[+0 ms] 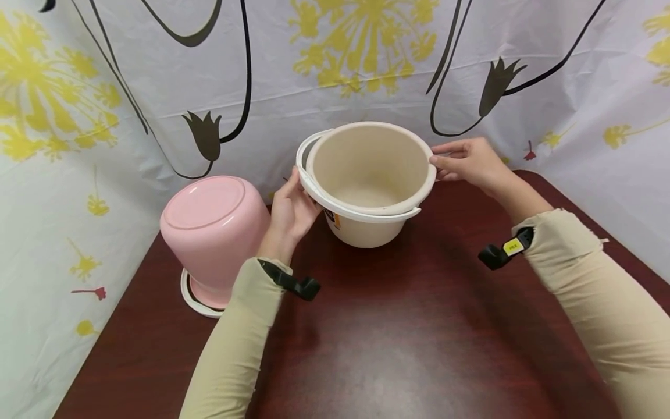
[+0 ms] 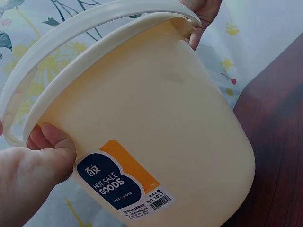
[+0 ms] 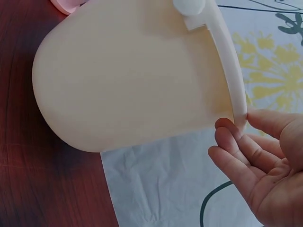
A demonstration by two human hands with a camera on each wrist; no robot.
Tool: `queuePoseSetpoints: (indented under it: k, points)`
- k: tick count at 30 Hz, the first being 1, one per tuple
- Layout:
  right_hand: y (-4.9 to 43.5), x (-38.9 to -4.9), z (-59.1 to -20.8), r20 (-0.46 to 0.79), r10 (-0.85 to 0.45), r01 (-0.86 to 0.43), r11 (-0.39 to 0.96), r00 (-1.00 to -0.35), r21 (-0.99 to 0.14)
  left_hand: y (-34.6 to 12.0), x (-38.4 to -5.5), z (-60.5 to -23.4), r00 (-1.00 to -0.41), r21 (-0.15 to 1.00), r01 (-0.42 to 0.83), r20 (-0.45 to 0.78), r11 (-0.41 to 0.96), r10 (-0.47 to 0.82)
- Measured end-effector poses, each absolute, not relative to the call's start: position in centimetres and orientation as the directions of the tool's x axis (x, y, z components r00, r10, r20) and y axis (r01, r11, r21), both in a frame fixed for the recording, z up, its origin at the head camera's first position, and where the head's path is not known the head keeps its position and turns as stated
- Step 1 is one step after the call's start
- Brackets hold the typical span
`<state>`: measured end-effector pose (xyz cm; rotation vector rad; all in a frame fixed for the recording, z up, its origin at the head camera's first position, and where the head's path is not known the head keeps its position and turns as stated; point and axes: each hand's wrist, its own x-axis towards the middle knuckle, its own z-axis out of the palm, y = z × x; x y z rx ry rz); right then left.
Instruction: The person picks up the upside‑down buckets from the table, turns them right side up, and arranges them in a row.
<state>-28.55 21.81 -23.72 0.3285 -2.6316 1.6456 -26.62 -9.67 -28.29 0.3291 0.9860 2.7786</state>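
Note:
A cream plastic bucket [image 1: 366, 230] stands upright near the back of the table, its open top facing up and nothing visible inside. Its white handle [image 1: 361, 216] hangs down along the front of the rim. My left hand [image 1: 294, 212] holds the bucket's left side at the rim, fingers curled under it beside the blue and orange label [image 2: 124, 182]. On the opposite side, my right hand [image 1: 466, 163] pinches the rim between thumb and fingers. The right wrist view shows those fingertips [image 3: 226, 137] tucked under the rim's edge.
A pink bucket [image 1: 214, 233] stands upside down at the left, its white handle [image 1: 196, 299] lying on the dark red table [image 1: 377, 349]. Close behind both buckets hangs a white curtain [image 1: 272, 75] printed with yellow flowers.

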Motion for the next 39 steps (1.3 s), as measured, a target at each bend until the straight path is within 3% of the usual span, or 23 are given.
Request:
queuePoseSetpoints:
  k: [10, 20, 39]
  points:
    - [22.1, -28.8, -24.4, 0.109, -0.128, -0.156, 0.442, -0.986, -0.883, -9.3, -27.2, -28.8, -0.969, 0.625, -0.162, 0.045, -0.764, 0.243]
    - [22.0, -29.4, -24.8, 0.099, -0.092, -0.126, 0.362, -0.991, -0.924, -9.2, -27.6, -29.0, -0.970, 0.616, -0.203, -0.019, -0.761, 0.244]
    - [21.7, -30.0, -25.0, 0.110, -0.055, -0.123, 0.351, -0.992, -0.928, -9.8, -27.8, -30.1, -0.973, 0.618, -0.195, -0.022, -0.761, 0.232]
